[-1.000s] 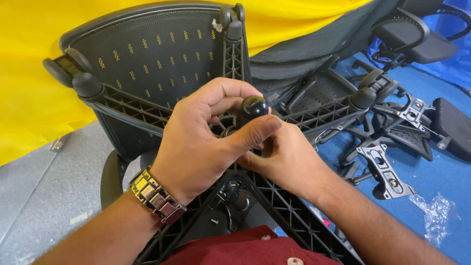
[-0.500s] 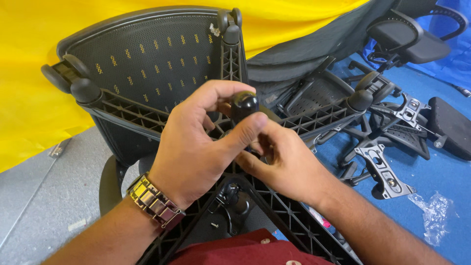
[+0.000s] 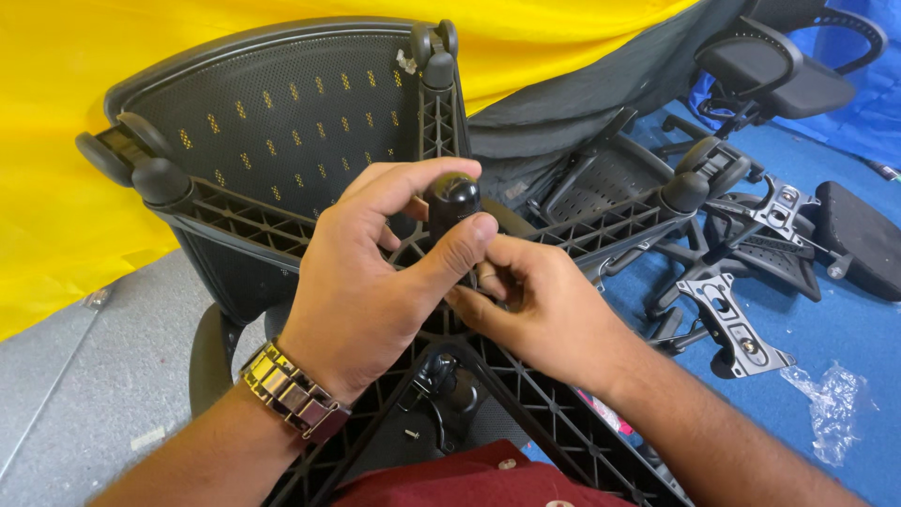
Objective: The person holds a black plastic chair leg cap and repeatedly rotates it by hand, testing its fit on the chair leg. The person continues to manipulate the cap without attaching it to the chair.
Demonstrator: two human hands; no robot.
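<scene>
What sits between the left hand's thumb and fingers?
In the head view, a black rounded knob sits pinched there by the left hand, above the chair base.

1. The cap (image 3: 452, 199) between the hands is glossy black.
2. The star-shaped chair base (image 3: 601, 225) is black with an open ribbed lattice.
3. The mesh seat (image 3: 282, 113) is black, finely dotted, with yellow showing through rows of small slots.
4. The sheet (image 3: 113, 56) behind is plain bright yellow.
5. The mat (image 3: 845, 329) on the floor is blue; the bare floor (image 3: 75, 394) is grey.
6. The watch (image 3: 291, 392) is gold and silver.
7. The garment (image 3: 488, 483) at the bottom is dark red.
8. The metal plate (image 3: 727, 324) is dull grey.
</scene>
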